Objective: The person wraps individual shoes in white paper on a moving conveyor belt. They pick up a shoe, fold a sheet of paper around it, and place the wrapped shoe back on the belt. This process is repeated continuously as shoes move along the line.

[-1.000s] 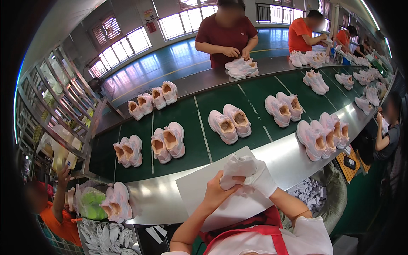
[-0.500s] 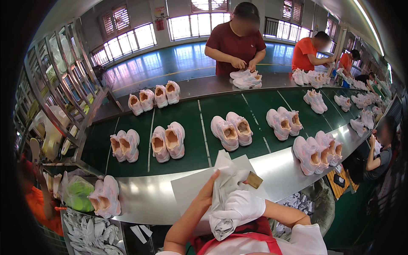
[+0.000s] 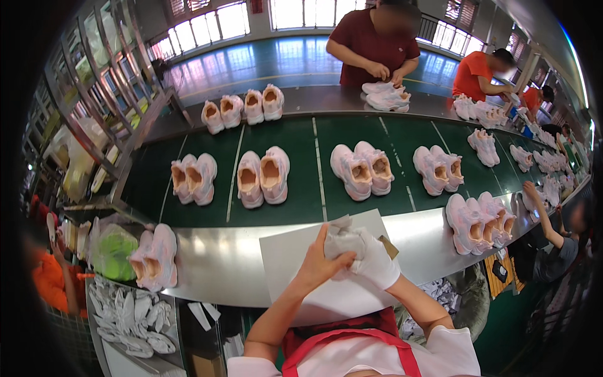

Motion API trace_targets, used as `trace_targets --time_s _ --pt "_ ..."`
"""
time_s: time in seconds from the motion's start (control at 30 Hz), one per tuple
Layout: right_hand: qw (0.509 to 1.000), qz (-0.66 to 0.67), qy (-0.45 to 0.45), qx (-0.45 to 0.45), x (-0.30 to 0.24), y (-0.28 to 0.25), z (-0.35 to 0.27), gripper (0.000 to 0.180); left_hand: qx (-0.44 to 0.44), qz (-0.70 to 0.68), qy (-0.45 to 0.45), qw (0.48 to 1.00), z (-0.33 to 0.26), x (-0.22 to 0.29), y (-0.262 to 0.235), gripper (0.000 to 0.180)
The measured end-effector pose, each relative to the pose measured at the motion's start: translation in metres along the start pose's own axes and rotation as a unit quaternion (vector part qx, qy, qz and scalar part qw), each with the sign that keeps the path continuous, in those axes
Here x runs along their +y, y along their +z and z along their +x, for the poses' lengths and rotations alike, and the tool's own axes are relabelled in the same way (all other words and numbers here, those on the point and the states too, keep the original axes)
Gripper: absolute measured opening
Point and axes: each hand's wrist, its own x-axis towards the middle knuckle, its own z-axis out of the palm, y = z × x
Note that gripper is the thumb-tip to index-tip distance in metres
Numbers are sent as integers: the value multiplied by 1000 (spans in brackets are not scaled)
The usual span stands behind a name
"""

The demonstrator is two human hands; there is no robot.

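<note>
Crumpled greyish-white paper (image 3: 342,240) is bunched between my two hands above a white sheet of board (image 3: 281,267). My bare left hand (image 3: 319,261) grips it from the left, thumb pressed across its near side. My right hand (image 3: 377,261), in a white glove, closes round the other side; its fingers partly hide the paper. A small brown block or card (image 3: 389,247) sticks out beside the glove; whether the glove touches it I cannot tell. Beyond the board, a pair of pale pink sneakers (image 3: 361,171) stands on the green conveyor belt (image 3: 301,207).
More sneaker pairs stand on the belt, the far ledge and the near metal edge (image 3: 210,264), including one pair (image 3: 157,257) at left and several shoes (image 3: 480,223) at right. Grey paper wads (image 3: 135,317) fill a bin lower left. A co-worker (image 3: 377,50) handles shoes opposite.
The long twist of paper has become a compact bunch, and its rolled end below the glove no longer shows. My hands have come closer together. The view has tipped downward.
</note>
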Motion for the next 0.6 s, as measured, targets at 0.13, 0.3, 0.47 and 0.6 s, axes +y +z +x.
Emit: trace_targets --time_s 0.13,0.3,0.47,0.6 --pt "953 -253 -56 159 -4 27 8 86 224 -42 74 971 15 0 -1 31" --pt "997 -61 -30 40 6 50 7 88 114 -101 3 988 10 -8 -16 39" --pt "997 59 56 -17 14 60 21 59 259 -192 68 944 23 2 -2 33" --pt "993 43 100 -47 10 71 30 53 98 -310 -25 945 20 -11 -30 27"
